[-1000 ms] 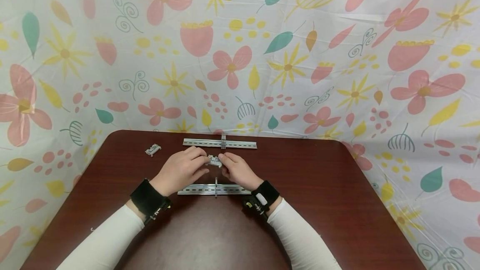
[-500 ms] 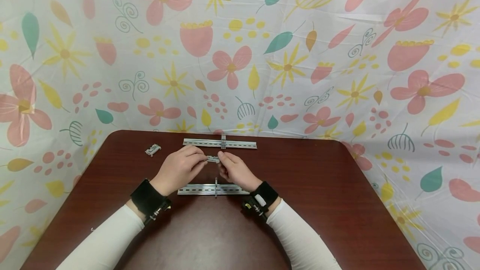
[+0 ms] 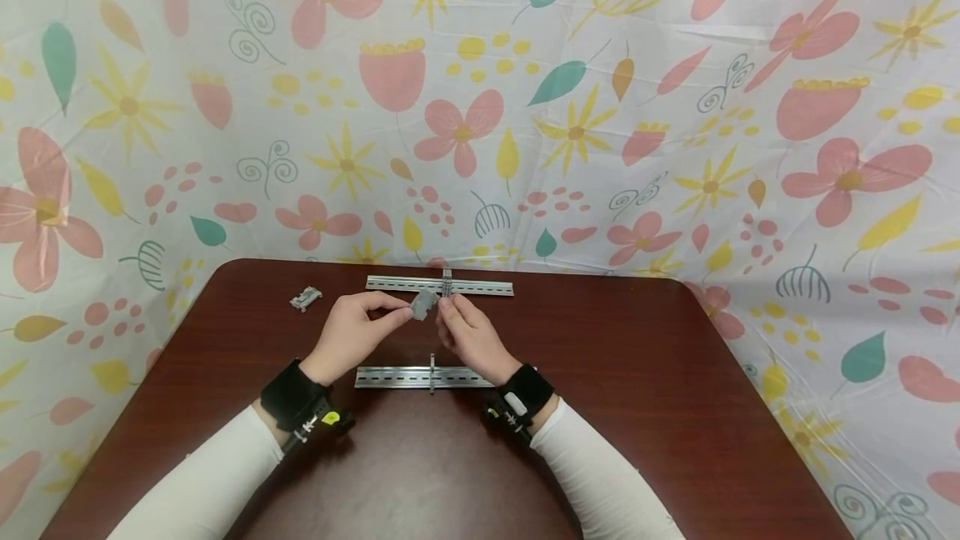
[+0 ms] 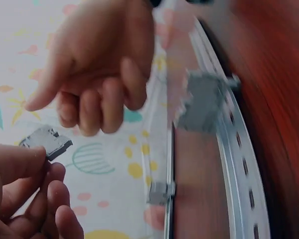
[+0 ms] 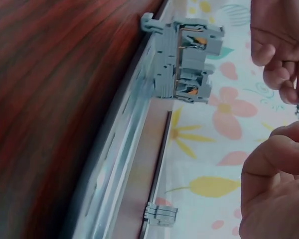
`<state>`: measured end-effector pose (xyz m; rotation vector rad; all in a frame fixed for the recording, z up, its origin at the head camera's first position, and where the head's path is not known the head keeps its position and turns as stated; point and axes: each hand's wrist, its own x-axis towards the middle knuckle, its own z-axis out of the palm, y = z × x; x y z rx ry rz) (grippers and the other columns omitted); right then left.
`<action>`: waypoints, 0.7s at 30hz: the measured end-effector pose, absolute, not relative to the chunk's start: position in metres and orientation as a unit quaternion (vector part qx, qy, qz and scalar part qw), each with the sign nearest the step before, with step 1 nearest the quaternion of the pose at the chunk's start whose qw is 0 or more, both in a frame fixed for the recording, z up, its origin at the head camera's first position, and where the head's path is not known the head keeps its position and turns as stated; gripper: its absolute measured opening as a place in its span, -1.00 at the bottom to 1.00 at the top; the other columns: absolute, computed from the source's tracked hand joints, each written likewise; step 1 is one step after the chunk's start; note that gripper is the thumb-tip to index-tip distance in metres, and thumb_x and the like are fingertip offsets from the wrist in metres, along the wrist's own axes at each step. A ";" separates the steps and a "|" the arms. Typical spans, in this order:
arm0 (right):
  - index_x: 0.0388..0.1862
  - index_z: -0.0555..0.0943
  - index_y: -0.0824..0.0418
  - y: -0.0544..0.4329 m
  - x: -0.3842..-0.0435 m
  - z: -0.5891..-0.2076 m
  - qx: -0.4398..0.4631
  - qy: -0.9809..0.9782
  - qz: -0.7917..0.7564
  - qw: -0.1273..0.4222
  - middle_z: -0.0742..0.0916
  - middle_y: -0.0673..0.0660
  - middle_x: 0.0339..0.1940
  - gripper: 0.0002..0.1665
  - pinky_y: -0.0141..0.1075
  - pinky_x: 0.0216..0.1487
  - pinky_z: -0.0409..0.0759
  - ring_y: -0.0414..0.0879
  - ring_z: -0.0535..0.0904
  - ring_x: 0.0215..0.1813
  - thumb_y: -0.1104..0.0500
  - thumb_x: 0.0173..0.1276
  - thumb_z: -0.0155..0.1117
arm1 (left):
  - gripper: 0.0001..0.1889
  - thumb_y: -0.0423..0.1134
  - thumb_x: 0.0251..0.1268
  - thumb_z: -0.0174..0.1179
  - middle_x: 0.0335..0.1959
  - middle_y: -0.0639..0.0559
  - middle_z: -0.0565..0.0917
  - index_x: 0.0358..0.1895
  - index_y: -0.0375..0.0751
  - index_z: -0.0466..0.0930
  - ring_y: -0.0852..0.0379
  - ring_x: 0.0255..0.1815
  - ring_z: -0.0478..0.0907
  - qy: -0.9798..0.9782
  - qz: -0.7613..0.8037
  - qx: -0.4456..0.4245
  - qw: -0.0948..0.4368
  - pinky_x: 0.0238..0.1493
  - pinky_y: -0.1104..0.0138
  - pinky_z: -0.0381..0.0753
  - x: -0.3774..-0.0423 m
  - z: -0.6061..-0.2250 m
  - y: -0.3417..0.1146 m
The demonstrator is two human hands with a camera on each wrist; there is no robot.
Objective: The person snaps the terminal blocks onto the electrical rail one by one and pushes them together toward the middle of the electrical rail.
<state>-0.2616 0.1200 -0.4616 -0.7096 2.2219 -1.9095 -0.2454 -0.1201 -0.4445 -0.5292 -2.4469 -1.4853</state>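
Observation:
A grey terminal block (image 3: 423,304) is pinched between the thumb and fingers of my left hand (image 3: 356,333), raised above the table between two metal rails. Its flat grey side faces the head camera. My right hand (image 3: 476,340) is just right of it, thumb extended and fingers loosely curled. In the left wrist view, a gap shows between that right hand (image 4: 102,74) and the held block (image 4: 47,142). The near DIN rail (image 3: 390,377) carries one upright terminal block (image 5: 182,62), seen with orange parts in the right wrist view.
Along the table's back lies a far DIN rail (image 3: 487,288) with a small group of terminal blocks (image 5: 161,214) clipped on it. Another loose terminal block (image 3: 306,299) rests at the table's back left. A flowered cloth (image 3: 585,107) hangs behind the dark red table (image 3: 637,390).
My right fingers have let go of the terminal block, which both hands held before. My left hand has turned it, so its flat side now shows.

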 end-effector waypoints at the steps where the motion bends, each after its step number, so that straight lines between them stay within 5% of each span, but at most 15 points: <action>1: -0.08 0.47 0.29 0.120 -0.261 -0.461 -0.244 0.748 -0.615 0.047 0.52 0.10 -0.37 -0.47 -0.29 -0.37 0.34 -0.06 0.38 -0.42 -0.14 0.91 -0.12 | -0.83 -0.08 0.53 0.51 -0.05 0.10 0.88 0.00 -0.02 0.95 0.09 -0.27 0.61 -0.830 -0.520 -0.170 0.103 -0.26 0.28 0.54 -0.245 -0.444 -0.120; 8: -0.04 0.48 0.23 0.119 -0.261 -0.463 -0.299 0.777 -0.553 -0.020 0.54 0.10 -0.42 -0.64 -0.27 -0.26 0.41 -0.01 0.46 -0.38 0.00 0.92 -0.08 | -0.75 -0.05 0.49 0.54 -0.16 -0.07 0.85 -0.01 -0.15 0.94 -0.01 -0.35 0.62 -0.777 -0.615 -0.128 0.036 -0.33 0.26 0.60 -0.242 -0.440 -0.116; 21: -0.07 0.46 0.18 0.117 -0.258 -0.464 -0.317 0.783 -0.533 -0.045 0.55 0.18 -0.41 -0.76 -0.29 -0.29 0.40 -0.13 0.43 -0.41 0.17 0.90 -0.07 | -0.74 -0.05 0.46 0.56 -0.21 0.03 0.87 -0.04 -0.17 0.95 0.06 -0.37 0.63 -0.766 -0.633 -0.111 -0.007 -0.32 0.29 0.62 -0.237 -0.440 -0.108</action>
